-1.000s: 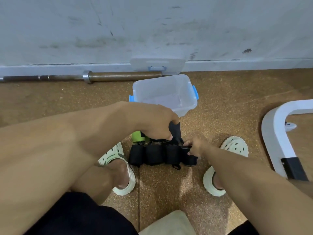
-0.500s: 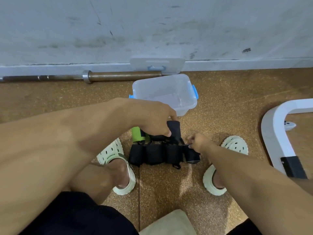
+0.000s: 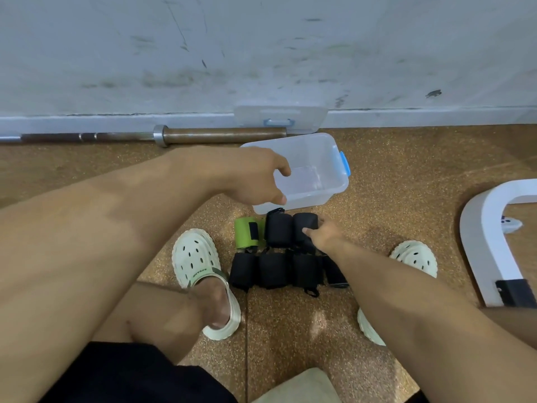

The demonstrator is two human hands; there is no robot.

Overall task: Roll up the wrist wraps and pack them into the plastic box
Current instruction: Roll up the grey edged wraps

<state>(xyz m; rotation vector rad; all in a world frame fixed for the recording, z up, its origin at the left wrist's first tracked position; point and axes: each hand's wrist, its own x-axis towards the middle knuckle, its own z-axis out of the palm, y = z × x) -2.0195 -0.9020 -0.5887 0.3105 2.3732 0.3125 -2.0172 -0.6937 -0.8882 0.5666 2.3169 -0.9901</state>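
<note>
Floor [image 3: 392, 175]: speckled cork-brown, wall and skirting along its far edge, a barbell [image 3: 220, 134] lying against that edge, a white frame [image 3: 476, 228] at the right edge. Plastic box [image 3: 334, 158], clear with blue latches, sits open and looks empty near the far edge, its lid [image 3: 279, 117] propped on the skirting behind it. Wrist wraps: all rolled, laid in two rows on the floor just in front of the box, between the person's two white clogs. Far row has one green roll [image 3: 245, 235] and two black rolls [image 3: 279, 232]; near row [image 3: 273, 271] has three black rolls plus a fourth partly hidden under the right forearm. Change over the last second: the left hand [image 3: 255, 178] was down on the pile holding a black roll; it has now let go and risen to the box's near-left rim, fingers loosely curled, holding nothing. The right hand [image 3: 322, 237] has moved from the near row's right end to the right-hand roll [image 3: 303, 225] of the far row, fingers closing round it. Reading: rolling looks finished, packing is about to start, left hand likely steadying the box. No roll is in the box yet.
</note>
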